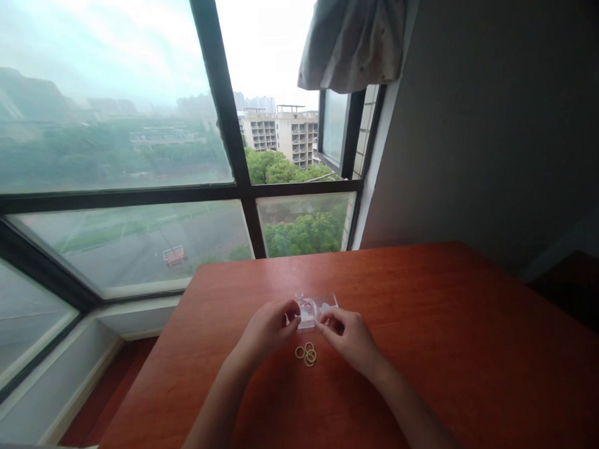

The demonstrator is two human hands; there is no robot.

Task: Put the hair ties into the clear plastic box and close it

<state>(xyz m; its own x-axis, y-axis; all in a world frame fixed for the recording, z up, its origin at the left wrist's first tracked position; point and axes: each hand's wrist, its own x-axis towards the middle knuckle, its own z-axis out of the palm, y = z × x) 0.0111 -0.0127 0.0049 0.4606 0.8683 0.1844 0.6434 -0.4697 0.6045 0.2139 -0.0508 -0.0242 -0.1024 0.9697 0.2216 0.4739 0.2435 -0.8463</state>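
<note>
A small clear plastic box (307, 315) lies on the reddish-brown table with its lid (327, 301) swung out to the right. Tiny reddish and pale things show inside, too small to name. At the box's left side is my left hand (273, 323), thumb and fingers curled together at its edge. My right hand (348, 331) is on the other side, its fingertips pinched near the lid's front edge. Whether either pinch holds more than the box is hidden. Just in front of the box lie several yellowish rings (309, 355), some overlapping.
The wooden table (433, 324) reaches up to dark-framed windows (245, 187), one pane swung outward. A grey curtain (355, 37) hangs at the upper right beside a dark wall (483, 110). To the left of the table are a low sill (139, 315) and the floor.
</note>
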